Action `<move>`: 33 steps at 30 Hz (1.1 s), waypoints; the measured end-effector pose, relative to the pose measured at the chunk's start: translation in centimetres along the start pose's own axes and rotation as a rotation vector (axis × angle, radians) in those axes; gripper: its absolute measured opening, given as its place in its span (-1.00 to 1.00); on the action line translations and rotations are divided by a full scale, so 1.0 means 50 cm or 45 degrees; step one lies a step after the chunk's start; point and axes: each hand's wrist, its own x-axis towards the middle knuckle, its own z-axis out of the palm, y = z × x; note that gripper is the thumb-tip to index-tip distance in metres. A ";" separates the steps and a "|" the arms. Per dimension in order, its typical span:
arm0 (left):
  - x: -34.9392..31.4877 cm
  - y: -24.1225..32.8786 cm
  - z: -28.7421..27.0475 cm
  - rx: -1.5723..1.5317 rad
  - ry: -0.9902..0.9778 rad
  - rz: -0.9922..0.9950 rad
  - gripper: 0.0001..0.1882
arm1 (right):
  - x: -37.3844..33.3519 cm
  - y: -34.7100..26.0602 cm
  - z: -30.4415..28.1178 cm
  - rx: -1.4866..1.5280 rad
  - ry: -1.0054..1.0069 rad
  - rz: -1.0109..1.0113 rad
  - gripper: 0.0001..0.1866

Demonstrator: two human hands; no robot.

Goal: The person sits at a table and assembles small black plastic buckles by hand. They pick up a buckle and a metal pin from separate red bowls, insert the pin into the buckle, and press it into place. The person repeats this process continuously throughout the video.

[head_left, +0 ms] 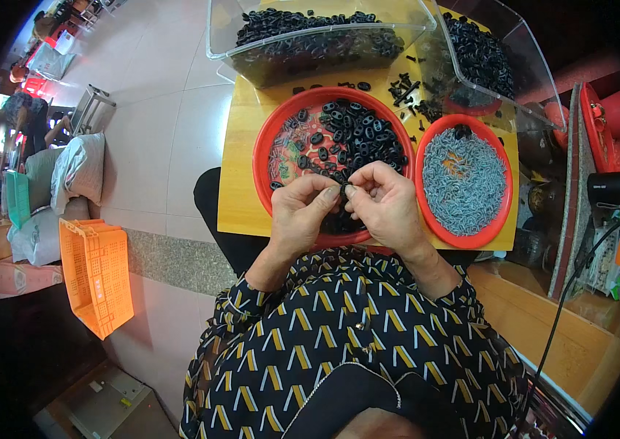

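Both hands meet over the near part of a round red tray (261,157), fingertips almost touching. My left hand (299,212) is closed in a pinch on a small black plastic piece (344,189). From the other side, my right hand (389,208) pinches the same piece between thumb and forefinger. Most of it is hidden by the fingers. Under and beyond the hands, the tray holds many black oval pieces (374,135) with holes, heaped more thickly on the right. Some small screws (288,150) lie at its left side.
A smaller red tray (509,183) of grey screws (463,186) stands to the right on the yellow table (240,146). Clear bins (324,40) of black parts stand at the back, with loose black pieces (403,89) nearby. An orange crate (98,274) is on the left; a black cable (566,293) hangs at right.
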 end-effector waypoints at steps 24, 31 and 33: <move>0.024 0.050 -0.010 0.688 -0.340 0.398 -0.96 | -0.009 -0.010 -0.019 -0.113 -0.177 -0.010 -0.96; 0.023 0.050 -0.008 0.734 -0.308 0.384 -0.95 | -0.005 -0.002 -0.013 -0.133 -0.167 -0.069 -0.96; 0.020 0.047 -0.010 0.698 -0.305 0.311 -0.95 | -0.002 -0.002 -0.014 -0.050 -0.169 -0.025 -0.95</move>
